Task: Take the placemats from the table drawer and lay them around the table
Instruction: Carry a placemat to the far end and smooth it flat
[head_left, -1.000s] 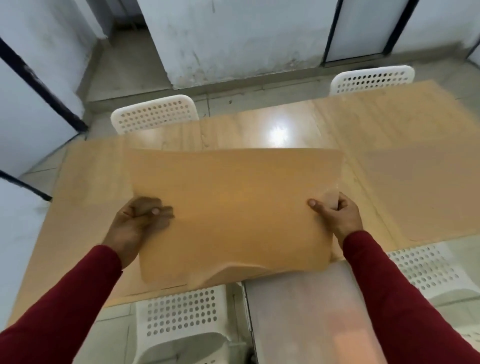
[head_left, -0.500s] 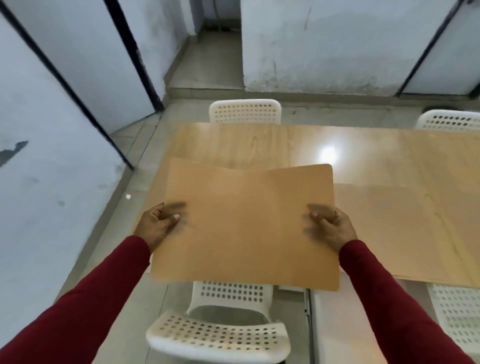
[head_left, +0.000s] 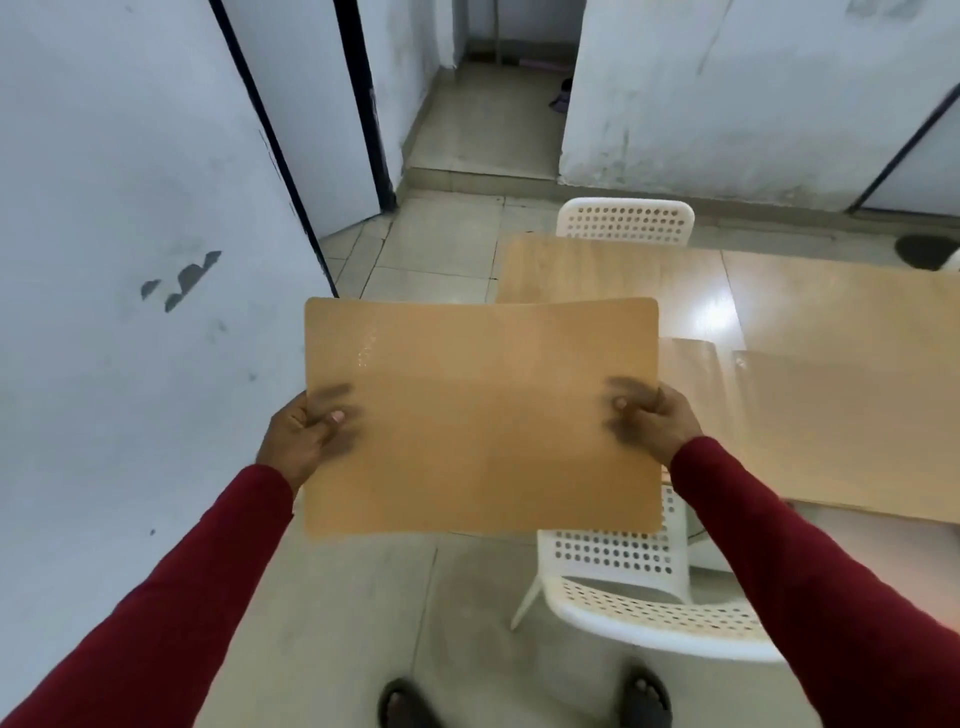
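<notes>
Both hands grip one tan placemat (head_left: 480, 415): our left hand (head_left: 301, 441) pinches its left edge, our right hand (head_left: 654, 423) its right. We hold it level above the floor, beside the table (head_left: 831, 301), where another placemat (head_left: 841, 426) lies.

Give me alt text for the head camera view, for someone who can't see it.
Both hands, left hand and right hand, hold a tan placemat level above the floor beside a wooden table. Another placemat lies on it, with white perforated chairs alongside.
</notes>
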